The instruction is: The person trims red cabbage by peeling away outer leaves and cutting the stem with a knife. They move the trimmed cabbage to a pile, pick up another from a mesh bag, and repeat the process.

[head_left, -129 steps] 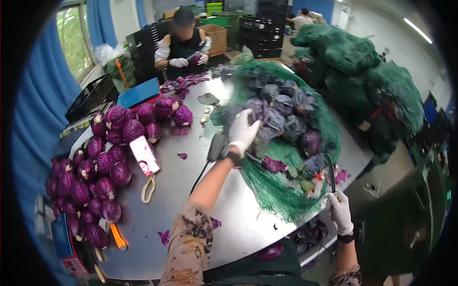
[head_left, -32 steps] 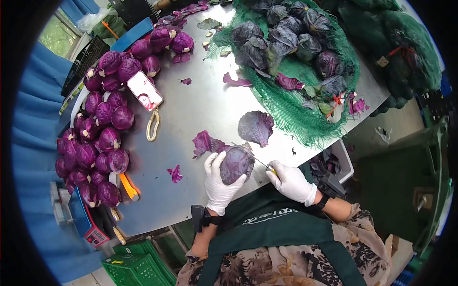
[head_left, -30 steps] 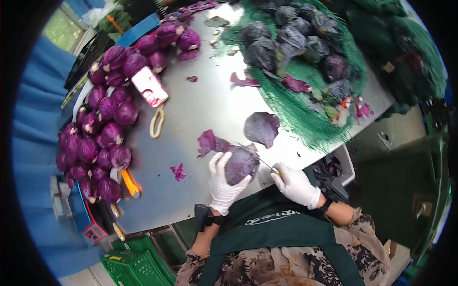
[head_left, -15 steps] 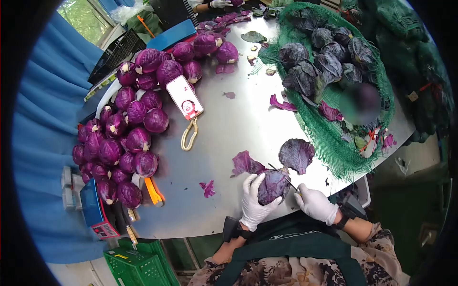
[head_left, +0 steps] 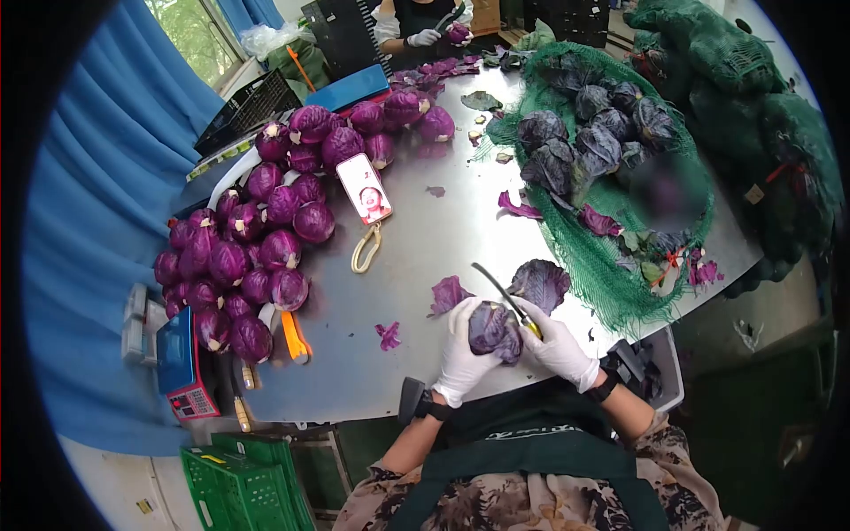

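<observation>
My left hand (head_left: 462, 356), in a white glove, wraps around the left side of a red cabbage (head_left: 491, 329) close over the near edge of the metal table. My right hand (head_left: 560, 350), also gloved, grips a knife with a yellow and black handle (head_left: 532, 329). Its dark curved blade (head_left: 493, 280) points up and away to the left, past the far side of the cabbage. Part of an outer leaf folds out at the cabbage's lower right, beside my right fingers. Just beyond lie a large dark loose leaf (head_left: 542, 285) and a smaller purple leaf (head_left: 449, 296).
Trimmed red cabbages (head_left: 282, 250) are heaped at left, beside a phone (head_left: 364, 189) with a strap. A green net (head_left: 589, 265) at right holds untrimmed cabbages (head_left: 598, 146). An orange-handled tool (head_left: 296, 338) and a scale (head_left: 190, 403) sit lower left. A co-worker's gloved hand (head_left: 423, 38) shows at the back.
The knife has swung from the cabbage's right side to point outward above it, and my right hand has come in against the cabbage. The view has shifted, showing more of the co-worker.
</observation>
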`<state>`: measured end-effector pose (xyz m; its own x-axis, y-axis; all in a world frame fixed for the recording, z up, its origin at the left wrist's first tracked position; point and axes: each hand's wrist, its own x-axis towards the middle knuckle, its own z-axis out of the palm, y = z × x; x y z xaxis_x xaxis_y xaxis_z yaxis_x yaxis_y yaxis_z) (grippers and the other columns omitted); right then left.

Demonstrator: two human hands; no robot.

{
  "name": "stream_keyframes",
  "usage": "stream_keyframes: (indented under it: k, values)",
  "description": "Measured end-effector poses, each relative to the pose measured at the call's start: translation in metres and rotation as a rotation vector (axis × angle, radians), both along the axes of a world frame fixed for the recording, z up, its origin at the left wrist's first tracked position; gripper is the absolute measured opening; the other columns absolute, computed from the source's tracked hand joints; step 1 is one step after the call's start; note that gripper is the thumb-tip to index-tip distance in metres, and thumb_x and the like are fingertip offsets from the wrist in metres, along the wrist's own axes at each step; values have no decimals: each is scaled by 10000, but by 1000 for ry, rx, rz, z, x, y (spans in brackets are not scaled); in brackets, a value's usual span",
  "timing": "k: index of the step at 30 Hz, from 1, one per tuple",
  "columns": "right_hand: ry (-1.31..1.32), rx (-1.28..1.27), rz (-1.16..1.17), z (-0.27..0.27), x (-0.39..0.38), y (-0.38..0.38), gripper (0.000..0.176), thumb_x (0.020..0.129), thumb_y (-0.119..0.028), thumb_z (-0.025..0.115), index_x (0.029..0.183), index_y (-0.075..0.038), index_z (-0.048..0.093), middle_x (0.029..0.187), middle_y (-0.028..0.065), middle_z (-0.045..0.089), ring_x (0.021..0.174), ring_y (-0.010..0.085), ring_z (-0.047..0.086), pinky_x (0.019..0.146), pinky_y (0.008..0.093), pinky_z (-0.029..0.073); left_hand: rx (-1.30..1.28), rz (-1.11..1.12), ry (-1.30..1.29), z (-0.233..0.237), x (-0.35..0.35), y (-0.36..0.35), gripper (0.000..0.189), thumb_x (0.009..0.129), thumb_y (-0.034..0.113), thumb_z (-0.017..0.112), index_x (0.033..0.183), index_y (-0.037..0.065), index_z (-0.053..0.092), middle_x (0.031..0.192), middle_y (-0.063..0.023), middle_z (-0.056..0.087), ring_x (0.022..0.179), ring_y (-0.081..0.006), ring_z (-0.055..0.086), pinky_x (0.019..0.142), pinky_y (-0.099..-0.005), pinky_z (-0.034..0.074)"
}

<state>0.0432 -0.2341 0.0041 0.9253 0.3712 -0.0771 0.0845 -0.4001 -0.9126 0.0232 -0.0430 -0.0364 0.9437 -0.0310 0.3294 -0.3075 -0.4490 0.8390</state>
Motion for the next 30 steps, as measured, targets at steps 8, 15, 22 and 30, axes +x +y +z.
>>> stream_keyframes:
  k: [8,15,22,30]
  values:
    - [-16,81,-253,-9,2,-15,197,904,-155,631,1029,-14,574,782,103,607,734,146,581,685,290,476,-33,39,144,8,-10,2,839,665,183,844,1354,38,388,1289,-149,466,1228,-276,467,1054,-379,371]
    - [-179,-125,-116,-3,-8,7,584,761,-408,780,1216,-104,574,874,147,673,794,287,684,711,354,528,47,56,158,10,-12,3,903,660,201,851,1411,77,364,1325,-147,439,1249,-294,450,1066,-405,368]
    - [-250,68,-54,-4,0,23,409,766,-251,794,1072,-38,627,923,143,683,821,231,687,732,318,530,153,23,123,14,-22,7,957,650,320,852,1444,131,352,1362,-180,397,1290,-356,415,1064,-424,382]
    - [-17,374,-421,31,30,-4,225,897,-81,640,1107,-6,610,887,22,645,767,97,592,687,245,494,74,50,163,7,-21,10,941,648,270,850,1433,114,356,1380,-157,399,1314,-333,401,1084,-415,360]
